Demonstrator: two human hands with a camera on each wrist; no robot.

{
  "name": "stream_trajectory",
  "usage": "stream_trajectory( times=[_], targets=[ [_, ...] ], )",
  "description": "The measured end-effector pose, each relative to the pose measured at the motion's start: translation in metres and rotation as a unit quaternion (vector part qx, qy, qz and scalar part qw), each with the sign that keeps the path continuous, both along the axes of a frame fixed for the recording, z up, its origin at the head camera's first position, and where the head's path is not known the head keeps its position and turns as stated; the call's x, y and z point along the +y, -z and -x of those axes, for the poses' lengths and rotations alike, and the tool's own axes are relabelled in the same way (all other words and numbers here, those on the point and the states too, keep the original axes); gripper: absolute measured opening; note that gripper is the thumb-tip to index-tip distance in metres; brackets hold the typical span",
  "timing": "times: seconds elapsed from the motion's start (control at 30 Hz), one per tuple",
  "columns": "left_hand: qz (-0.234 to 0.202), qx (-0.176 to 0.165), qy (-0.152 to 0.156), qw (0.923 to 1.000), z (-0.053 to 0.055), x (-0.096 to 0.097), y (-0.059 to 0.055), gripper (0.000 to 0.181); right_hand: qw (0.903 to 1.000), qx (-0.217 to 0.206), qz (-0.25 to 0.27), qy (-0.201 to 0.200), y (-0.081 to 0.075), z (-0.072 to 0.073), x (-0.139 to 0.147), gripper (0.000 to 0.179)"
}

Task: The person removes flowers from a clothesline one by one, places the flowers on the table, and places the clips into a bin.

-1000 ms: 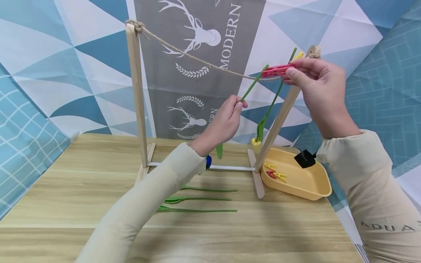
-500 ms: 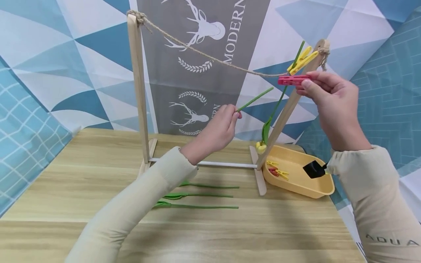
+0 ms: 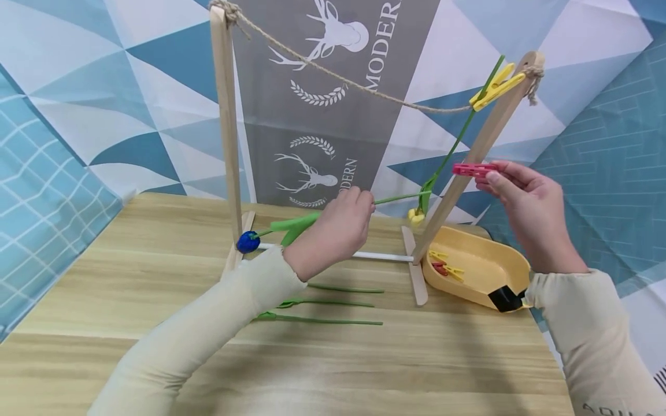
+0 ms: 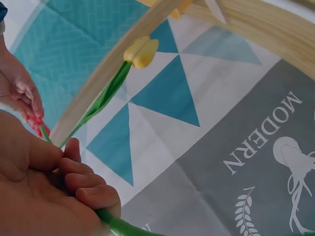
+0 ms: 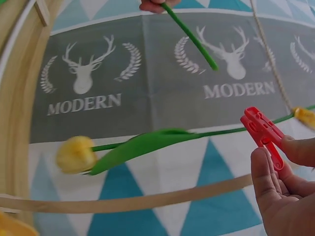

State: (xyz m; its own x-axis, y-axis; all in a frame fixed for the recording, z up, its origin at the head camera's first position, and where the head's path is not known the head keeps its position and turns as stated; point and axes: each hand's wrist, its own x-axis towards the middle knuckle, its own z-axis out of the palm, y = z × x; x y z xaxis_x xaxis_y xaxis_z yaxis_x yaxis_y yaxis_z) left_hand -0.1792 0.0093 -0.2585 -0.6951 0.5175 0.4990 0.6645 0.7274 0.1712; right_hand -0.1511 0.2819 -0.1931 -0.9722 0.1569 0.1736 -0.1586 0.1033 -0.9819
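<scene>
My left hand [image 3: 338,228] grips the green stem of an artificial blue tulip [image 3: 248,241]. The bloom points left and the bare stem end sticks out to the right. Between thumb and fingers, my right hand [image 3: 531,208] pinches a red clothespin [image 5: 262,129], in front of the right wooden post. Clothespin and stem end are apart. A yellow tulip [image 3: 416,216] hangs bloom down from the twine [image 3: 359,81], its stem clamped by a yellow clothespin [image 3: 494,86] near the right post. In the left wrist view, curled fingers hide part of the gripped stem.
The twine runs between a left wooden post [image 3: 226,115] and a right wooden post [image 3: 476,150], joined low down by a white rod [image 3: 385,256]. A yellow basin [image 3: 481,248] with several clothespins stands at right. Several green stems [image 3: 333,320] lie on the wooden table [image 3: 416,364].
Both hands have come down and away from the twine, still holding the tulip and the red clothespin. The stem has swung from steep to nearly level, and the blue bloom now shows at left.
</scene>
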Motion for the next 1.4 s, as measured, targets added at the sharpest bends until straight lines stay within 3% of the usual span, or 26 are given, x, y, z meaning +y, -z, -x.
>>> stream_trajectory(
  times=[0.2, 0.3, 0.43, 0.8, 1.03, 1.17, 1.27, 1.4],
  targets=[
    [0.067, -0.002, -0.023, 0.9975, -0.007, -0.005, 0.014, 0.007, 0.9987, -0.042, -0.029, 0.007, 0.024, -0.001, 0.011, 0.058],
    [0.096, 0.014, -0.026, 0.9950, -0.011, -0.009, 0.023, 0.005, 0.9978, -0.058, -0.033, 0.003, 0.034, -0.002, 0.014, 0.060],
    [0.102, 0.030, -0.029, 0.9939, -0.016, -0.014, 0.035, 0.012, 0.9968, -0.075, -0.029, -0.006, 0.045, -0.002, 0.017, 0.063],
    [0.147, 0.033, -0.028, 0.9882, -0.027, -0.026, 0.065, 0.012, 0.9874, -0.154, -0.026, -0.023, 0.075, -0.002, 0.032, 0.065],
    [0.149, -0.021, -0.043, 0.9876, -0.037, -0.030, 0.081, 0.017, 0.9845, -0.167, 0.010, -0.053, 0.094, 0.000, 0.043, 0.076],
    [0.154, -0.013, -0.048, 0.9867, -0.042, -0.032, 0.087, 0.016, 0.9823, -0.179, 0.000, -0.055, 0.103, 0.001, 0.050, 0.075],
    [0.163, -0.028, -0.048, 0.9850, -0.047, -0.033, 0.091, 0.017, 0.9819, -0.179, 0.010, -0.061, 0.109, 0.001, 0.056, 0.069],
    [0.176, -0.052, -0.047, 0.9819, -0.053, -0.036, 0.098, 0.017, 0.9810, -0.171, 0.049, -0.077, 0.118, 0.001, 0.062, 0.044]
  ],
)
